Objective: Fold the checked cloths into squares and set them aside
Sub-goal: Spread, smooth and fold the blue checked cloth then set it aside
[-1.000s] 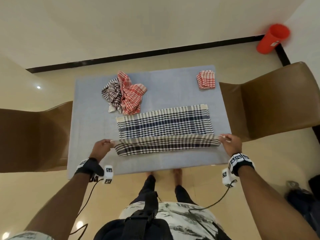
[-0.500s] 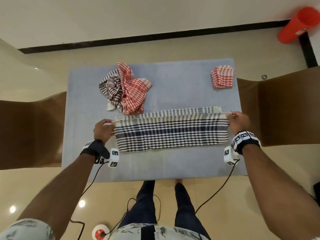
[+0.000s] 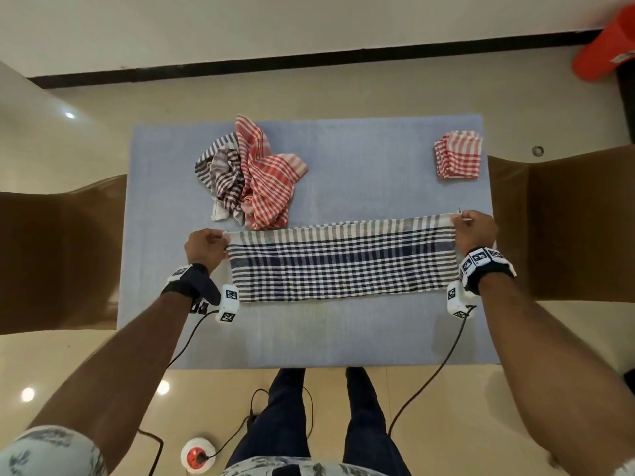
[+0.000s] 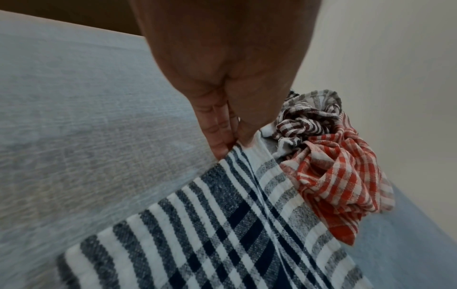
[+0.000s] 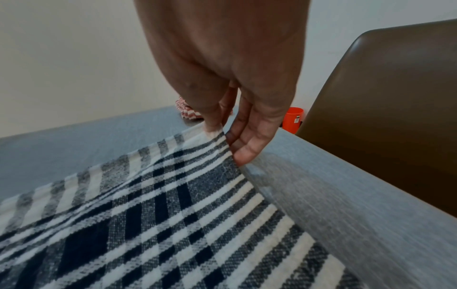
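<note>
Your left hand [image 3: 205, 247] and right hand [image 3: 475, 229] each pinch a far corner of the navy checked cloth [image 3: 340, 262], which lies as a long band on the grey surface [image 3: 360, 166], likely to line up the edges. Left wrist: thumb and fingers [image 4: 219, 135] nip the corner beside the crumpled cloths [image 4: 329, 162]. Right wrist: the same pinch on the other corner; the folded red cloth [image 5: 185, 112] sits far off, set aside.

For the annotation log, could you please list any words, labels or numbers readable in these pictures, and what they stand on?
No readable text.
Orange cup: pale label, too blurred.
Left wrist camera and right wrist camera: black-and-white square marker patterns, no letters or numbers.
Blue checked cloth: no label visible.
</note>
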Motion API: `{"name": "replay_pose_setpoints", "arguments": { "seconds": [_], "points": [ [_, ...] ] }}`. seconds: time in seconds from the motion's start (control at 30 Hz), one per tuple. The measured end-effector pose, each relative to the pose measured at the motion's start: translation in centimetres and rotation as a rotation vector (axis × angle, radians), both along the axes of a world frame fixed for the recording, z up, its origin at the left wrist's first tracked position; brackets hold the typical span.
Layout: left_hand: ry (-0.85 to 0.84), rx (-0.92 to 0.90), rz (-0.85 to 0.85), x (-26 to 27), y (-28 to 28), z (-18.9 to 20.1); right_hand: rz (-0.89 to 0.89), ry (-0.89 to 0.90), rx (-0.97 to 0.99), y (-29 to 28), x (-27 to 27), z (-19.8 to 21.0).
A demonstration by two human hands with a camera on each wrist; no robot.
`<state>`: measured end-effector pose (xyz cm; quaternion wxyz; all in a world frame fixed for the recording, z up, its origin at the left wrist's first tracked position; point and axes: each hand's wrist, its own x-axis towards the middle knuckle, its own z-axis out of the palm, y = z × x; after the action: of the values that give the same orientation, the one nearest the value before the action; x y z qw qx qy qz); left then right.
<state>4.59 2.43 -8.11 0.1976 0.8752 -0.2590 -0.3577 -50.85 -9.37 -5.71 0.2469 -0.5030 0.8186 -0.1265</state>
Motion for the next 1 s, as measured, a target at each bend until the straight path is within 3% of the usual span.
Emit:
{"name": "replay_pose_setpoints", "arguments": {
  "seconds": [0.13, 0.37, 0.5, 0.57, 0.63, 0.73, 0.8, 0.87, 1.0],
  "points": [
    [-0.021, -0.006, 0.001, -0.8, -0.3, 0.4, 0.007, 0.027, 0.022, 0.3, 0.1, -0.4],
    [-0.037, -0.032, -0.024, -1.1, -0.1, 0.3, -0.173, -0.045, 0.035, 0.7, 0.5, -1.0],
    [-0.265, -0.043, -0.126, -2.3, 0.2, 1.1, -0.194, -0.007, -0.026, 1.0, 1.5, -0.6],
    [-0.373, -0.146, -0.234, -4.5, 1.3, 2.0, -0.032, 0.076, -0.131, 2.8, 3.1, -0.6],
    [-0.419, -0.255, -0.419, -7.3, 2.9, 2.4, 0.251, 0.105, -0.209, 5.8, 6.4, -0.9],
    [-0.365, -0.289, -0.725, -13.2, 5.2, 2.0, 0.678, -0.030, -0.174, 11.5, 13.5, -0.5],
    [-0.369, -0.366, -0.927, -17.0, 6.1, 0.8, 0.873, -0.022, -0.105, 14.6, 18.0, -0.5],
    [-0.398, -0.392, -1.056, -19.4, 6.5, -0.9, 0.936, 0.055, -0.042, 16.5, 20.7, -2.2],
    [-0.475, -0.298, -1.014, -19.8, 6.7, -3.7, 0.900, 0.127, 0.019, 16.7, 20.4, -5.5]
  ]
}}
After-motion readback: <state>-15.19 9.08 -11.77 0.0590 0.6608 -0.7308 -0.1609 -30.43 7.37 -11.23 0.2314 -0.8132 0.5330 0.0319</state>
